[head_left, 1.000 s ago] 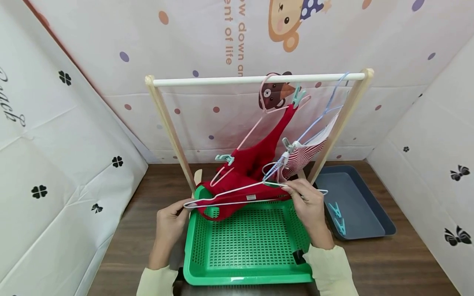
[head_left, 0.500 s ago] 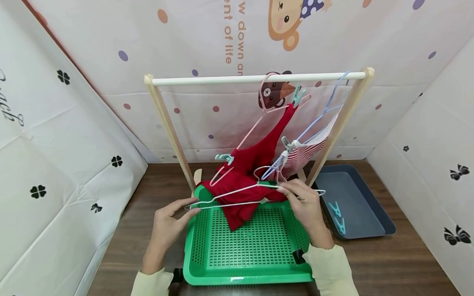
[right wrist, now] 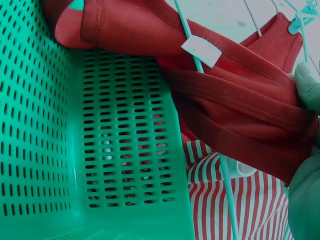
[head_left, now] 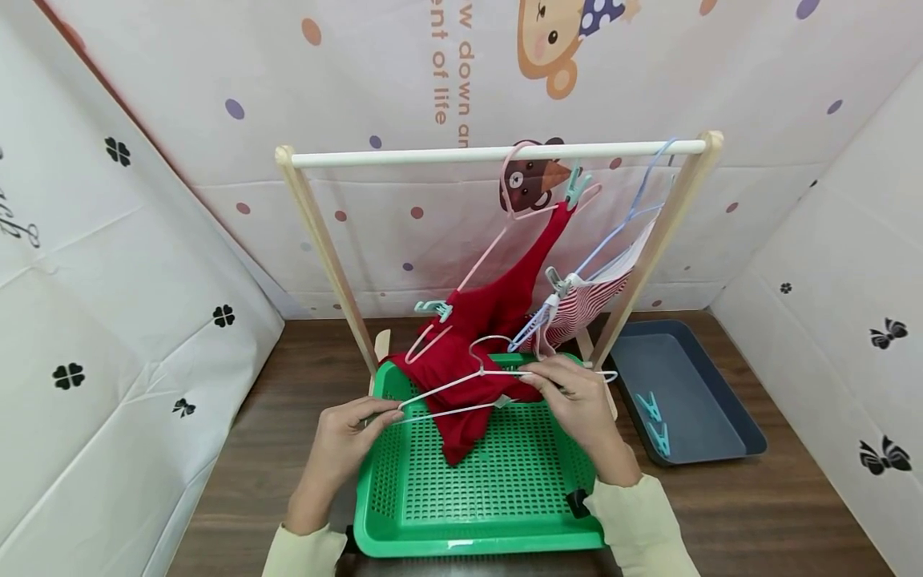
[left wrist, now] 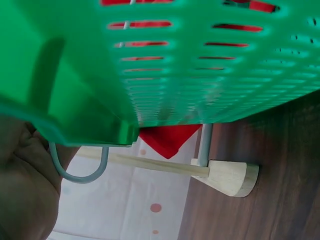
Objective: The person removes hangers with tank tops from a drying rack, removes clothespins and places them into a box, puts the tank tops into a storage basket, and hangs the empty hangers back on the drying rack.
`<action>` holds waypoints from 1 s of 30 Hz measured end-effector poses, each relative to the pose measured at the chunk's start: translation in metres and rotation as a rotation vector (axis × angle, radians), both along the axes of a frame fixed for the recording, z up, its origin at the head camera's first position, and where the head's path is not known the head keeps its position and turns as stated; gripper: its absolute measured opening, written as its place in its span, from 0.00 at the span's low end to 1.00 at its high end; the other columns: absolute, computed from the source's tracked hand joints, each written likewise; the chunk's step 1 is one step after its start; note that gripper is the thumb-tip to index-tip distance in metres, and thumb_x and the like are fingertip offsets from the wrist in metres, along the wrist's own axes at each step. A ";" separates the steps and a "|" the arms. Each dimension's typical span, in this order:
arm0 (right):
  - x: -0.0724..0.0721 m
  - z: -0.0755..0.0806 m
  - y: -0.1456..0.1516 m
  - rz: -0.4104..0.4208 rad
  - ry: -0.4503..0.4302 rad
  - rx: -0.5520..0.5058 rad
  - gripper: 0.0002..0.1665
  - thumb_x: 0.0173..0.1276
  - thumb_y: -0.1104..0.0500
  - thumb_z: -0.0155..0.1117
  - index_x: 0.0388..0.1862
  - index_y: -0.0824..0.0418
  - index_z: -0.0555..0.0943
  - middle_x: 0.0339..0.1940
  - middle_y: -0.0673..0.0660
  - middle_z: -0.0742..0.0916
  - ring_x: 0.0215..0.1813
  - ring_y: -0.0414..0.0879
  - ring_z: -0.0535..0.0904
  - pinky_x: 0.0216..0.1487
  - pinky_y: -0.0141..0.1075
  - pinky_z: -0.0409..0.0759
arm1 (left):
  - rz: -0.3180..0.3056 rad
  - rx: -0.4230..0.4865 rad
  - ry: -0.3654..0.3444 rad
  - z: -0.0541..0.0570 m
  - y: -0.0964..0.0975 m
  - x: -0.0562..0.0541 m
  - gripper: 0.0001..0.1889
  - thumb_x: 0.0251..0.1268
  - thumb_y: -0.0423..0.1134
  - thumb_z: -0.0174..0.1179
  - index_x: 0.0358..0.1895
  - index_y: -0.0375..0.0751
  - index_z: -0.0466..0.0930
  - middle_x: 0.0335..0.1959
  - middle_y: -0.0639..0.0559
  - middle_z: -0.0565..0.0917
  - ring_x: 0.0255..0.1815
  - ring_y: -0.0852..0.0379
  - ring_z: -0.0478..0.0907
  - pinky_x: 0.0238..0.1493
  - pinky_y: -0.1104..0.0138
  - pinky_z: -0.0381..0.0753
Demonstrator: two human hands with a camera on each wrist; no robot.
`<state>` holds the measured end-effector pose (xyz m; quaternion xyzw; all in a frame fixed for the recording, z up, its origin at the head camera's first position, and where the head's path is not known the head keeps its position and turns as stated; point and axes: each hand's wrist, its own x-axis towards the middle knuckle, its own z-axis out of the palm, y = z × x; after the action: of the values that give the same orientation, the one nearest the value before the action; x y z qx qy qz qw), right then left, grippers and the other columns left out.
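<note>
A thin white clothes hanger (head_left: 440,390) spans both hands above the green basket (head_left: 479,547). My left hand (head_left: 344,441) pinches its left end between fingers and thumb; the rounded tip of the hanger (left wrist: 82,179) shows beside that hand in the left wrist view. My right hand (head_left: 577,401) grips the hanger's right part together with a red garment (head_left: 461,437). This garment droops into the basket. Its white label (right wrist: 201,50) lies by the hanger's lower bar. In the right wrist view my right thumb (right wrist: 306,82) lies against the bunched red cloth.
Behind the basket stands a rack with a white rail (head_left: 404,158). From it hang a pink hanger (head_left: 481,258) with red cloth clipped on, and a blue hanger (head_left: 613,236) with a striped garment (head_left: 584,308). A dark tray (head_left: 707,409) at right holds teal clothespins (head_left: 658,437).
The red garment's left side has slipped off the hanger's left end and fallen into the basket. Both hands have shifted slightly with the hanger, its hook moving left.
</note>
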<state>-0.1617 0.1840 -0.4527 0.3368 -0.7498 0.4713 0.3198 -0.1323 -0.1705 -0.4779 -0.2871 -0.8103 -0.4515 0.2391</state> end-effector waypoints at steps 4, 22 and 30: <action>0.001 0.001 0.000 -0.015 -0.030 0.011 0.21 0.53 0.82 0.77 0.43 0.65 0.93 0.39 0.57 0.92 0.44 0.53 0.88 0.56 0.25 0.81 | 0.007 -0.019 0.013 -0.001 0.001 -0.001 0.12 0.53 0.22 0.78 0.41 0.36 0.93 0.39 0.51 0.93 0.40 0.56 0.91 0.48 0.77 0.83; 0.007 0.004 0.008 -0.101 -0.190 0.093 0.17 0.61 0.74 0.78 0.47 0.61 0.93 0.46 0.54 0.92 0.51 0.55 0.88 0.49 0.22 0.81 | 0.051 -0.010 0.163 -0.004 0.009 -0.001 0.15 0.50 0.19 0.78 0.40 0.38 0.93 0.34 0.52 0.92 0.31 0.58 0.90 0.37 0.71 0.87; 0.013 0.010 0.025 -0.095 -0.179 0.088 0.23 0.58 0.77 0.77 0.51 0.62 0.92 0.46 0.54 0.91 0.41 0.43 0.84 0.39 0.24 0.77 | 0.052 -0.010 0.165 -0.003 0.009 0.000 0.15 0.49 0.19 0.78 0.40 0.37 0.93 0.34 0.52 0.92 0.31 0.57 0.90 0.37 0.71 0.87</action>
<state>-0.1483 0.2086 -0.4425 0.2710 -0.8104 0.4506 0.2583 -0.1318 -0.1615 -0.4808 -0.3035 -0.7974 -0.4158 0.3151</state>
